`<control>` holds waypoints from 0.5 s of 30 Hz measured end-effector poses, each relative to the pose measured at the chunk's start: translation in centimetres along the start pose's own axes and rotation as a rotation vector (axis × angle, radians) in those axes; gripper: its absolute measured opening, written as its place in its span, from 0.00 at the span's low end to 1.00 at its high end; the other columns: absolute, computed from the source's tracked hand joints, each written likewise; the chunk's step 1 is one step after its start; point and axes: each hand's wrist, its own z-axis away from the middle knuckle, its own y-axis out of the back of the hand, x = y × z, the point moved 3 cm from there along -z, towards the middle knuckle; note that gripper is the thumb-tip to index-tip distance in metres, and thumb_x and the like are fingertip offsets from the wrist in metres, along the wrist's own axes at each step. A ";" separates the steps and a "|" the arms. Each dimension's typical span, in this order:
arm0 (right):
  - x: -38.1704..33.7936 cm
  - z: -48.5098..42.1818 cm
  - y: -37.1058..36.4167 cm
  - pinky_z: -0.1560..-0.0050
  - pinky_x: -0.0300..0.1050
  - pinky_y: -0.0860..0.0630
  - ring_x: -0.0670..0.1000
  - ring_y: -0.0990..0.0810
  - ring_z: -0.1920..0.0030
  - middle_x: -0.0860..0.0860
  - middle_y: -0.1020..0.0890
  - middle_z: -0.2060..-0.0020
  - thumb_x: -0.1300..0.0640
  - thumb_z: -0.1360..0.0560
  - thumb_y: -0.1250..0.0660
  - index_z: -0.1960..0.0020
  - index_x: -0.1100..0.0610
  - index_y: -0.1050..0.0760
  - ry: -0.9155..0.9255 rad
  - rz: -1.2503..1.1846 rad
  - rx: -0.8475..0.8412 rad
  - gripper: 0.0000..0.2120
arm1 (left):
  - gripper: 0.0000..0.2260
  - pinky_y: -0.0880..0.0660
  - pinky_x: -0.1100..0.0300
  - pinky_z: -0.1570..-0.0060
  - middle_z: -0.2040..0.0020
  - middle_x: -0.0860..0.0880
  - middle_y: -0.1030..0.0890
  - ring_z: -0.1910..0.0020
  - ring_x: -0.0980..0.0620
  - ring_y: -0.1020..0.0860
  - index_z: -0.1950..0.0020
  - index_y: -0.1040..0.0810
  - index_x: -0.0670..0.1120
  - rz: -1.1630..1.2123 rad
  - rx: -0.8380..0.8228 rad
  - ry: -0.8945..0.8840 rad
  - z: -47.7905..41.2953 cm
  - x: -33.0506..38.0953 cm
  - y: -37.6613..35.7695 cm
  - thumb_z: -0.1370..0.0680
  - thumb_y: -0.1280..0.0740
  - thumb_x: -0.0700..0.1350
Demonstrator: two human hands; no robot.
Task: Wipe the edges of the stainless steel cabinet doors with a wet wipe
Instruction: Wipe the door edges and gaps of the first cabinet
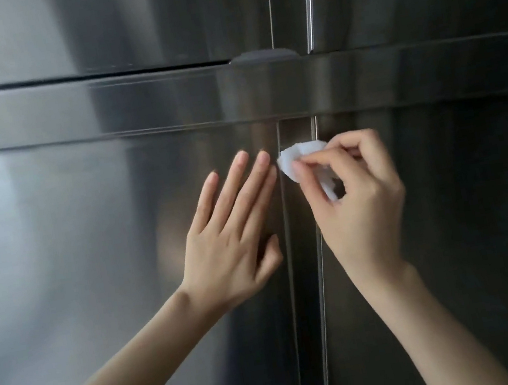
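Brushed stainless steel fills the whole view: two lower cabinet doors, the lower left door (88, 253) and the lower right door (469, 223), meet at a narrow vertical strip (304, 217) in the middle, under a wide horizontal steel band (130, 102). Above that band sit two upper doors (83, 26) with their own vertical seam and a small dark rounded cap (263, 55) at its foot. The person's left hand (228, 230) lies flat on the lower left door, fingers straight and close together, tips just beside the door's right edge, holding nothing. The right hand (357, 195) has its fingers curled round a crumpled white wet wipe (297, 158), pinching it between thumb and fingertips. The wipe presses against the vertical strip near the top of the lower doors, just right of the left hand's fingertips.
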 end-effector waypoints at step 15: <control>-0.9 -1.7 -0.1 0.63 0.51 0.23 0.54 0.20 0.62 0.56 0.18 0.60 0.66 0.30 0.29 0.58 0.63 0.18 0.003 0.050 0.099 0.01 | 0.27 0.45 0.49 0.24 0.22 0.44 0.39 0.22 0.47 0.43 0.23 0.38 0.43 -0.025 0.130 -0.048 -0.3 -1.2 0.3 0.23 0.43 0.46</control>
